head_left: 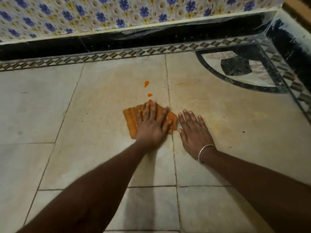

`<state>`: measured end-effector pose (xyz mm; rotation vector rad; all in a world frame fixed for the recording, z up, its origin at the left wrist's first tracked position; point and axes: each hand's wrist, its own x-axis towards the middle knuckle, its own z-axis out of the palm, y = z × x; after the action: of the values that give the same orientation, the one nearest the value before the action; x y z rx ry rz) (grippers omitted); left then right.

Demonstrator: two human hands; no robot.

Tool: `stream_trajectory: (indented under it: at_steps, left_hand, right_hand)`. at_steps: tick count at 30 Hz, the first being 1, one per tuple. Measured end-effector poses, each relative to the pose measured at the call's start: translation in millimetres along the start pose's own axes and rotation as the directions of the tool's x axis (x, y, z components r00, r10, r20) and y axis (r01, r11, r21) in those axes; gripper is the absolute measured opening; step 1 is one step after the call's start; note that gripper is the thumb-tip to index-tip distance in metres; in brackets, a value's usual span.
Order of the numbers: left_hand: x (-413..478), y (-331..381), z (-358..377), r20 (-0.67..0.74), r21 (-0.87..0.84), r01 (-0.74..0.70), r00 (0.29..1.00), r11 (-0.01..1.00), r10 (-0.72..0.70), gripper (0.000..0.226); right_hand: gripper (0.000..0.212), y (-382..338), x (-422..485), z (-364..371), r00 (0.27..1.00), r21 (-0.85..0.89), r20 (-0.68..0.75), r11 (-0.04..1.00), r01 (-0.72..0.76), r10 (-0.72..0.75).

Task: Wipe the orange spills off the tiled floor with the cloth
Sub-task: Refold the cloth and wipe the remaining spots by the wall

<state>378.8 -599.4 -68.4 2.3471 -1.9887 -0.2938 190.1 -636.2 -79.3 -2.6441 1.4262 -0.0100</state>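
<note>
Nearest: pale square-tiled stone floor (101, 165), forearms reaching in over it. Right hand (195, 132), thin silver bangle (206, 149) at the wrist, flat on bare tile just right of the folded orange ribbed cloth (132, 121), fingers spread, gripping nothing; likely a brace for body weight. Left hand (152, 125) palm-down on the cloth, fingers splayed and pressing, probably for even pressure while wiping. Just beyond the cloth, small orange drop (150, 95); farther, larger orange drop (146, 83); both unwiped. Well beyond, black skirting band (151, 42), then blue-flowered wall tiles (101, 15). No readable writing or brands.
</note>
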Motion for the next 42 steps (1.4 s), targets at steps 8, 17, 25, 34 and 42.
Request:
stream_trajectory:
  at_steps: [8,17,25,34,42]
  left_hand:
    - [-55.4,-39.3,3.9,-0.065,-0.141,0.375,0.92,0.916,-0.387,0.068]
    - [-44.1,37.5,15.4,-0.043,-0.069,0.192,0.98,0.979,-0.195,0.069]
    - [-13.5,-55.3,-7.9,-0.025,-0.122,0.257,0.965,0.959,-0.262,0.065]
    - [-108.2,7.8,-26.8,0.088,-0.02,0.431,0.9,0.902,-0.428,0.057]
    - [-61.9,80.8,-81.1,0.301,-0.558,0.39,0.918,0.733,-0.26,0.051]
  right_hand:
    - [0.068,-1.1,-2.1,-0.5,1.0,0.016,0.012,1.0,-0.017,0.017]
    - [0.071,-1.4,-0.2,0.3,1.0,-0.034,0.008,0.999,-0.004,0.005]
    - [0.065,-2.0,-1.8,0.0,0.998,-0.014,0.057,1.0,-0.014,0.014]
    - [0.059,-1.4,-0.4,-35.9,0.963,0.077,0.27,0.997,-0.02,-0.002]
    - [0.044,9.3,-5.0,-80.8,0.912,0.671,0.352,0.621,-0.404,0.212]
